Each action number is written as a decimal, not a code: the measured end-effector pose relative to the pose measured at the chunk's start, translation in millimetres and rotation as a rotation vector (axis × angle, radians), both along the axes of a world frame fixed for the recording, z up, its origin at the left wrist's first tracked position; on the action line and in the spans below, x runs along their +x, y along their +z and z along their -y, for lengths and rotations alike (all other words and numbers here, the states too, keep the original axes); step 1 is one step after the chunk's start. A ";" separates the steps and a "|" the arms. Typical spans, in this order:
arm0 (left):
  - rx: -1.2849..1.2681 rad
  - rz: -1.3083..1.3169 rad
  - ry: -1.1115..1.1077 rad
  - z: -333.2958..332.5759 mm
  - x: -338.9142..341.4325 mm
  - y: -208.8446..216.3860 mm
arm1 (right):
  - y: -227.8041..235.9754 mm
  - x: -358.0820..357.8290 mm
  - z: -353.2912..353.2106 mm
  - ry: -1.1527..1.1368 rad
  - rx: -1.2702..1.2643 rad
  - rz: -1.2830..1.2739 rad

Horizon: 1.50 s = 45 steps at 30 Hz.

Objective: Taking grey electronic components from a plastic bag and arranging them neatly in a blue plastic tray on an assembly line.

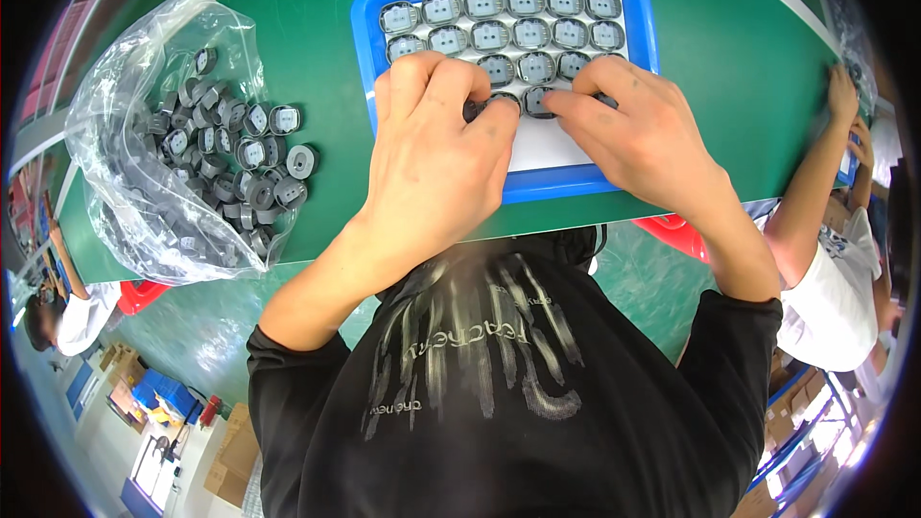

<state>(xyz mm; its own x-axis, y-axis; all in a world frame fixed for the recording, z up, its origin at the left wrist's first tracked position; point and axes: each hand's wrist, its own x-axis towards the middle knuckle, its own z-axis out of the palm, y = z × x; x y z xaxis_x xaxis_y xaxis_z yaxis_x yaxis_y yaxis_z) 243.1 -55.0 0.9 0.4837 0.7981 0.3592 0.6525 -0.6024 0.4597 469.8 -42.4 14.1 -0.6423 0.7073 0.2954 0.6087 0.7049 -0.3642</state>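
Observation:
A blue-rimmed tray (361,34) with a white lining holds rows of small, dark grey, rounded plastic parts (527,1) with lighter centres. Over its near left portion, my left hand (434,139) is closed, thumb and forefinger pinching a grey part (503,99) in the nearest row. My right hand (641,127) reaches in from the right with bent fingers, its fingertips closed against the neighbouring grey part (539,102). Both hands partly cover the nearer rows, so some parts there are hidden.
On the green table (317,10), a clear plastic bag (115,149) lies at the left, its mouth spilling a heap of loose grey parts (251,153). Red stools (675,233) stand below the table edge. People in white shirts (827,302) sit at the right and far left.

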 end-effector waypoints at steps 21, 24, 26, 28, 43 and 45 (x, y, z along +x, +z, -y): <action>-0.016 -0.029 -0.022 2.8 -10.1 10.9 | 4.4 -7.8 -2.4 0.051 -0.002 0.123; 0.011 0.057 0.026 2.3 -34.4 19.1 | 7.1 0.4 0.0 0.014 -0.017 0.054; 0.064 0.062 0.174 2.2 -59.8 24.7 | 15.4 9.9 6.4 -0.014 -0.033 0.028; -0.008 0.140 0.319 8.1 -90.9 25.0 | 29.3 22.2 13.5 -0.280 -0.289 -0.326; -0.148 -0.079 0.416 13.3 -113.5 19.7 | -24.5 76.9 24.8 -0.705 -0.051 -0.121; -0.282 0.194 0.480 11.7 -97.6 26.8 | -14.3 71.5 27.5 -0.646 -0.184 -0.017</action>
